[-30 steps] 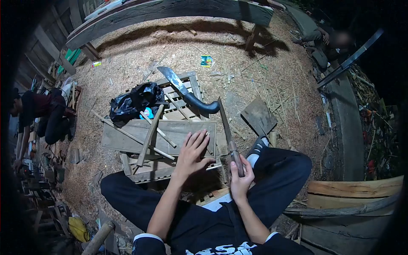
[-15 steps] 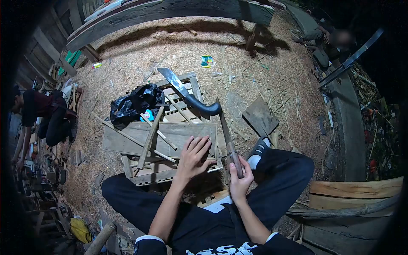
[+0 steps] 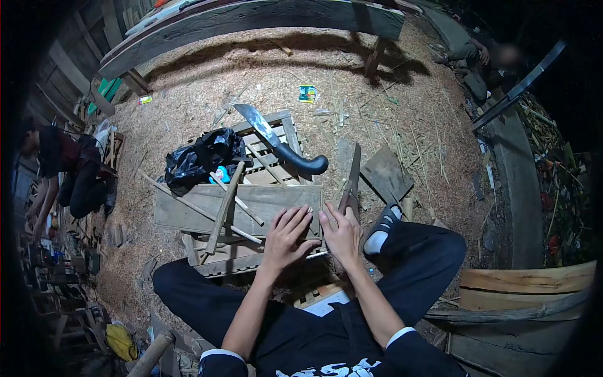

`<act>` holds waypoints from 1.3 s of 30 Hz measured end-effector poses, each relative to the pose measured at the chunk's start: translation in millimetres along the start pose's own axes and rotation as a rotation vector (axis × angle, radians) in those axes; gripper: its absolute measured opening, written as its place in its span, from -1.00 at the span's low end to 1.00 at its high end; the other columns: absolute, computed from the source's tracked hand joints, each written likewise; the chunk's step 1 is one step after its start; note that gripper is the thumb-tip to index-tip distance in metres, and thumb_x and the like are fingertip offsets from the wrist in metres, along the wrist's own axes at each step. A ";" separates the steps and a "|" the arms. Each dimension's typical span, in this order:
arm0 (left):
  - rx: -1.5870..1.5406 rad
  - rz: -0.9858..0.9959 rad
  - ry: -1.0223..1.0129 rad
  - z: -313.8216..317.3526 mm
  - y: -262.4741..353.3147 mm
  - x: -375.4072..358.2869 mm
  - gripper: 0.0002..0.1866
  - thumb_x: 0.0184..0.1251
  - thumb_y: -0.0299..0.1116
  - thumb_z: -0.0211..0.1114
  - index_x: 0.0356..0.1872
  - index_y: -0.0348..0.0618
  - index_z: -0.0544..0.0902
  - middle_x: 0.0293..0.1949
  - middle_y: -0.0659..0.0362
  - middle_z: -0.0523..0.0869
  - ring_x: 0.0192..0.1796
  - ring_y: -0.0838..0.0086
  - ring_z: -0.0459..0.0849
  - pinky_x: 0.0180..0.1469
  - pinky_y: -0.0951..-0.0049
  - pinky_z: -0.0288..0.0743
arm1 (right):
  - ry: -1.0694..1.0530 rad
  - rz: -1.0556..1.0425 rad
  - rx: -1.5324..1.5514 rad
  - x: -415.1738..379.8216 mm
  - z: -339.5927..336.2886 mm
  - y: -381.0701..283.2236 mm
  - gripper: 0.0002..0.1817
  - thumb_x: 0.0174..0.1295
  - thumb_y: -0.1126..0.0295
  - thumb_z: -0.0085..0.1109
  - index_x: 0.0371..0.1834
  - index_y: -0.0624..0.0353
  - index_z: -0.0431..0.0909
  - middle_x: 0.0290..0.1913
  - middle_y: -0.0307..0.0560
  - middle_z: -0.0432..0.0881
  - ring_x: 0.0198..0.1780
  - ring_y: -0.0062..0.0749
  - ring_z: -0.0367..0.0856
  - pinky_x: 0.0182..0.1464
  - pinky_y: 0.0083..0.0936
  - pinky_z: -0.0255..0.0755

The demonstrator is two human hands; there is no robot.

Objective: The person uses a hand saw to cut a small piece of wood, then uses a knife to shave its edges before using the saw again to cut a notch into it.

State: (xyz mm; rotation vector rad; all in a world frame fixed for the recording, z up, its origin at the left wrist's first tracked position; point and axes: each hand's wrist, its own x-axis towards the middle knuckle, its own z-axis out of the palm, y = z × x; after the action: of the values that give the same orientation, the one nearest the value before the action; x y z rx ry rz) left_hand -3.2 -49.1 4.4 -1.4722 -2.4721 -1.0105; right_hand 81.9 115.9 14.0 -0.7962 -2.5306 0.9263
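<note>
The left hand (image 3: pixel 289 235) lies spread, back upward, over the near right end of a flat board (image 3: pixel 282 198); its fingers are loosely parted and its thumb stands out toward the other hand; it clasps nothing that shows, and the broad, flat contact suggests it is there to keep the board from shifting. The right hand (image 3: pixel 339 231) is just beside it, across the board's right edge, fingertips close to that corner; a narrow knife (image 3: pixel 355 166) points away from this hand, its handle running in under the fingers; the back of the hand hides the palm, so I cannot tell whether the fingers close on the handle or merely cover it; with the blade aimed forward, the edge is well clear of the left hand.

The board rests on a slatted crate (image 3: pixel 233 265), which likely serves as a low bench between the person's 2 bent legs; 3 sticks lie ahead and left of the left hand: 1 thick stick (image 3: pixel 224 210) and 2 thinner ones, within easy reach. Beyond the left hand sits a black plastic bag (image 3: pixel 204 154); straight ahead of the hands, a broad knife (image 3: pixel 295 158) lies on the crate, its curved handle turned toward the right hand, apparently for ready pickup.
</note>
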 end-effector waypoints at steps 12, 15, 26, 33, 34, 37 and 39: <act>0.091 0.019 0.017 -2.9 2.3 2.9 -0.27 0.25 0.06 0.48 0.35 -0.17 0.61 0.44 0.09 0.58 0.47 0.24 0.50 0.52 0.07 0.20 | -0.047 0.048 0.277 15.0 17.8 -0.2 -0.44 0.41 0.02 0.29 0.21 0.32 0.69 -0.07 0.24 0.54 0.04 0.14 0.60 0.11 -0.12 0.46; 0.130 0.013 0.049 -2.0 -2.1 14.2 -0.28 0.23 0.05 0.49 0.33 -0.21 0.63 0.44 0.08 0.57 0.47 0.22 0.49 0.50 0.07 0.22 | -0.043 0.043 0.220 30.5 18.7 -6.3 -0.46 0.42 0.04 0.29 0.23 0.30 0.69 -0.07 0.25 0.54 0.03 0.14 0.61 0.11 -0.11 0.46; 0.066 -0.019 0.037 6.1 -15.5 24.8 -0.26 0.23 -0.02 0.50 0.37 -0.22 0.59 0.45 0.05 0.55 0.47 0.17 0.47 0.51 0.06 0.21 | -0.012 0.011 0.268 46.6 38.7 -1.0 -0.49 0.44 0.11 0.27 0.24 0.30 0.68 -0.07 0.28 0.54 0.04 0.16 0.60 0.12 -0.10 0.45; 0.056 -0.052 0.059 11.4 -28.1 38.6 -0.23 0.22 -0.05 0.50 0.41 -0.23 0.55 0.48 0.01 0.51 0.50 0.12 0.42 0.53 0.05 0.20 | -0.010 -0.047 0.230 70.9 44.5 -3.8 -0.50 0.45 0.09 0.26 0.21 0.31 0.70 -0.10 0.26 0.54 0.00 0.14 0.59 0.08 -0.10 0.45; 0.054 -0.054 0.058 12.1 -28.3 38.7 -0.23 0.22 -0.05 0.50 0.41 -0.23 0.55 0.48 0.01 0.51 0.50 0.12 0.42 0.53 0.05 0.20 | -0.022 -0.035 0.233 72.0 44.6 -3.8 -0.50 0.45 0.08 0.26 0.21 0.31 0.70 -0.10 0.25 0.54 0.00 0.13 0.59 0.07 -0.09 0.45; 0.052 -0.060 0.062 12.8 -26.3 37.8 -0.23 0.22 -0.05 0.50 0.41 -0.23 0.55 0.48 0.01 0.51 0.51 0.12 0.42 0.53 0.05 0.19 | -0.057 0.007 0.217 71.2 41.9 -4.5 -0.49 0.45 0.07 0.26 0.21 0.29 0.70 -0.09 0.25 0.55 0.02 0.13 0.60 0.09 -0.10 0.45; 0.050 -0.065 0.059 12.1 -25.8 38.6 -0.22 0.21 -0.05 0.51 0.41 -0.23 0.55 0.48 0.01 0.51 0.51 0.12 0.42 0.54 0.05 0.20 | -0.022 -0.015 0.239 70.2 44.5 -3.3 -0.49 0.45 0.07 0.26 0.21 0.29 0.70 -0.08 0.26 0.56 0.02 0.15 0.61 0.09 -0.10 0.46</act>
State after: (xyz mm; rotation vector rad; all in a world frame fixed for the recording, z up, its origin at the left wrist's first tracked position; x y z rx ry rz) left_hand -41.6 -21.3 -2.5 -1.3367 -2.4993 -0.9805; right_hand 4.0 134.7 -8.6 -0.6959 -2.3809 1.2099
